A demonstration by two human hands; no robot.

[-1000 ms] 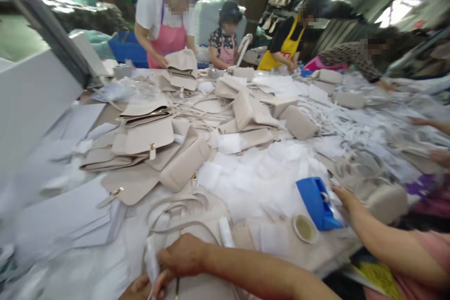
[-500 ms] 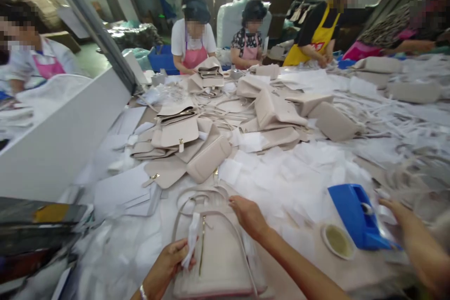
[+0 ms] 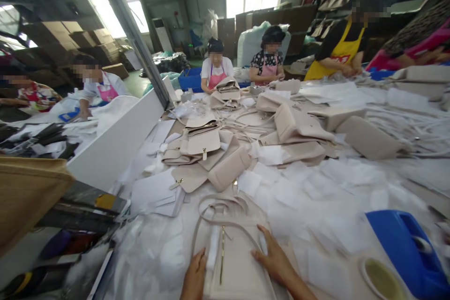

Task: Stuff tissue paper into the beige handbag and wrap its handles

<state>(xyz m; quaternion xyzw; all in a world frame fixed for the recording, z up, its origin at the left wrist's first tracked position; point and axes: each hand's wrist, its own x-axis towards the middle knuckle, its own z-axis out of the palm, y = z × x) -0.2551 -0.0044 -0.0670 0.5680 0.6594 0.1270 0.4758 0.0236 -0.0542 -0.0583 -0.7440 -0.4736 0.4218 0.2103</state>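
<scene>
A pale beige handbag [image 3: 241, 262] lies in front of me, its gold zipper [image 3: 222, 255] running lengthwise. Its long strap [image 3: 211, 220] loops over the top and down the front. My left hand [image 3: 194, 274] is closed at the bag's left edge, its fingertips partly hidden. On the opposite side, my right hand [image 3: 277, 260] holds the right edge, thumb over the front and forefinger higher up. A strip of white wrapping [image 3: 212, 248] runs along the bag's left side, close to my left fingers.
Beyond the bag lie piled beige bags [image 3: 230, 166] and white paper sheets [image 3: 154, 192]. A blue tape dispenser [image 3: 404, 248] and a tape roll [image 3: 381, 279] are at right. A white partition [image 3: 116, 143] borders the left. Several people work across the table.
My left hand has let go of the white strip and moved to the bag's left edge. My right hand has come down from the strap to the right edge. The view has tilted up and left.
</scene>
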